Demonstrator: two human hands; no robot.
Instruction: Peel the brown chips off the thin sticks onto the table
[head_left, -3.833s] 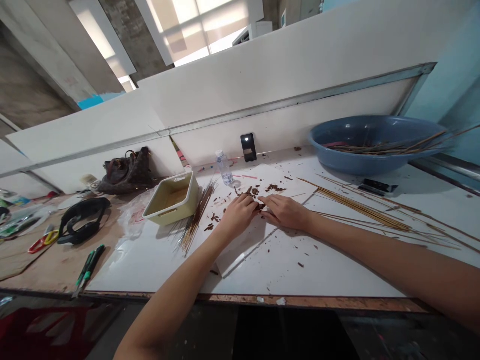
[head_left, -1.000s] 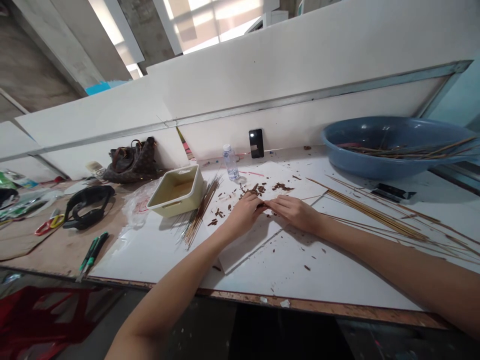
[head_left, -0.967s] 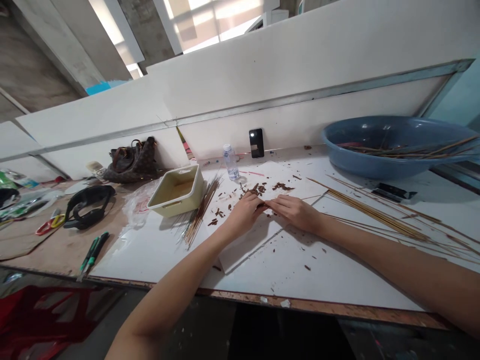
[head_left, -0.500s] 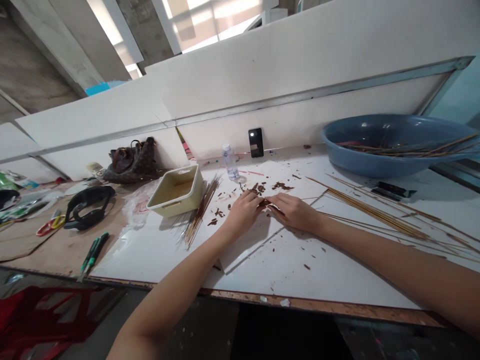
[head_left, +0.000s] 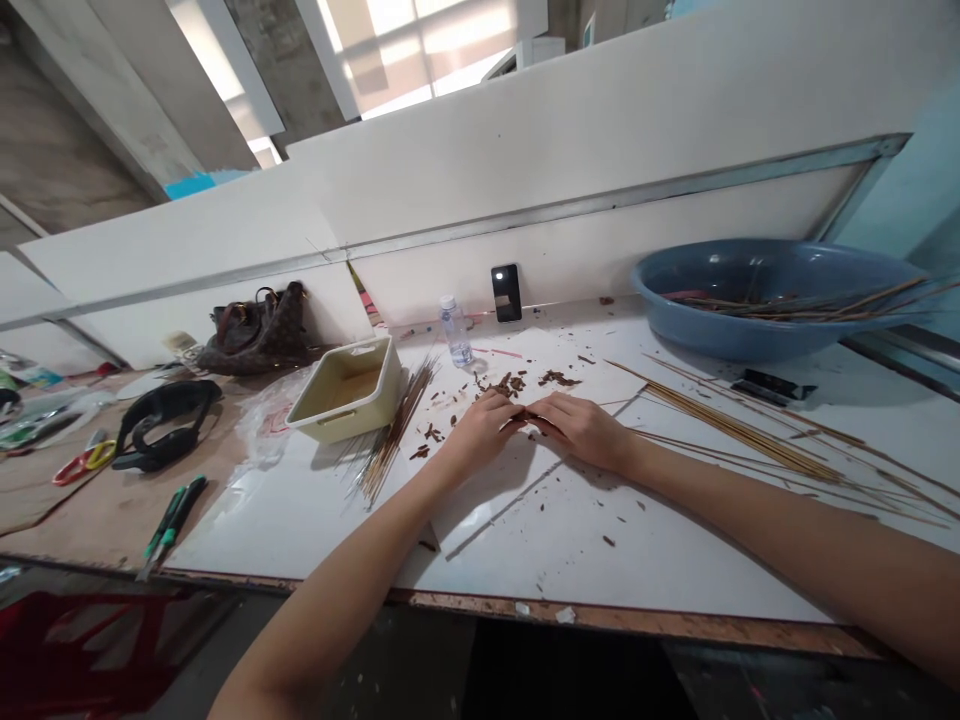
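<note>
My left hand [head_left: 480,430] and my right hand [head_left: 577,428] rest on the white table top [head_left: 315,500], fingertips meeting over a small dark brown piece [head_left: 527,415]. Both hands are curled in a pinch on it. Brown scraps [head_left: 525,381] lie scattered just beyond my fingers. A bundle of thin dark sticks [head_left: 394,432] lies to the left of my left hand. Long pale sticks [head_left: 731,425] fan out to the right of my right hand.
A cream tray [head_left: 346,390] stands left of the sticks. Behind are a small water bottle [head_left: 454,332], a phone [head_left: 506,292] against the white partition and a blue basin [head_left: 757,295] holding sticks. A handbag [head_left: 251,330], black headset [head_left: 161,425], scissors [head_left: 79,462] and green pens [head_left: 169,520] lie left.
My hands have stayed together on the same spot, with only small finger movements on the brown piece. The view shifted slightly.
</note>
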